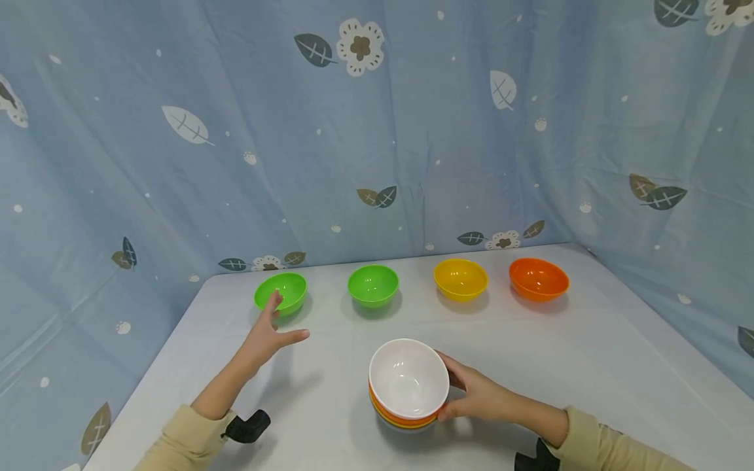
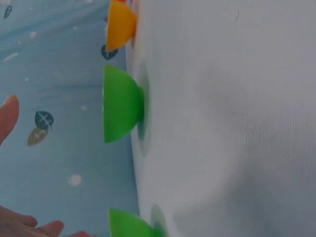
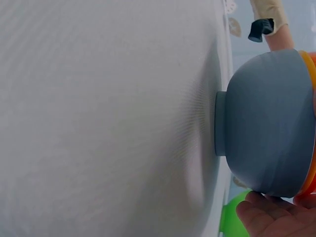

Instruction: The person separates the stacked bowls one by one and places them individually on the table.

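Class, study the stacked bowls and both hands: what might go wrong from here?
The white-topped stack of round, glossy bowls may tip or slip, since the right hand holds it from one side. The left hand, seemingly close to the leftmost round, glossy green bowl, might nudge it toward the far edge of the white table.

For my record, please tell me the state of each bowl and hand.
Left green bowl: upright, empty
Right green bowl: upright, empty
Rear yellow bowl: upright, empty
Rear orange bowl: upright, empty
Bowl stack: nested, white bowl on top empty
Left hand: holding nothing, thumb spread
Right hand: gripping bowl stack
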{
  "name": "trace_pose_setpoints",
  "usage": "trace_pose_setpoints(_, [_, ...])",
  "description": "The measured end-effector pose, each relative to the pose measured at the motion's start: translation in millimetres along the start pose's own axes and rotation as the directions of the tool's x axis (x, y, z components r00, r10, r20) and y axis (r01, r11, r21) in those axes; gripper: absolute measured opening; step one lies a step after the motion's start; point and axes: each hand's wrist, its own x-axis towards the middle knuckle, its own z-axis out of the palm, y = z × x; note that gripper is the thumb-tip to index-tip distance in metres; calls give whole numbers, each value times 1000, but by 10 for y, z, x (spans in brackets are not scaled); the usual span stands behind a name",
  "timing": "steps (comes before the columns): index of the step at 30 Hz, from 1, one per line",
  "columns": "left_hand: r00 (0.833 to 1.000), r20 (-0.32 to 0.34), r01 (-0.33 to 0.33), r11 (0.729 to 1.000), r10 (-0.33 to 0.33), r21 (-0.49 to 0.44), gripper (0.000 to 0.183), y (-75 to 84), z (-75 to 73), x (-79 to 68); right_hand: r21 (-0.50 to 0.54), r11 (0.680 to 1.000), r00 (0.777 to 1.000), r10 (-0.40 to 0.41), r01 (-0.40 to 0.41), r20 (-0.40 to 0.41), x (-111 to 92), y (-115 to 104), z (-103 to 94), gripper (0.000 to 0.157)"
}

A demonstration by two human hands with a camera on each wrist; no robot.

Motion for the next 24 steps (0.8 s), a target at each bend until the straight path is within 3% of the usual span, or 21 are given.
trace_pose_setpoints(14, [989, 100, -96, 989, 108, -114, 105, 82, 232, -152, -35, 999, 1000, -11, 11, 11, -16, -40, -25, 98])
trace_pose_setpoints(24, [975, 172, -118, 985, 139, -128, 105, 78, 466, -241, -60, 998, 1000, 27, -27, -2, -23, -98, -30, 106])
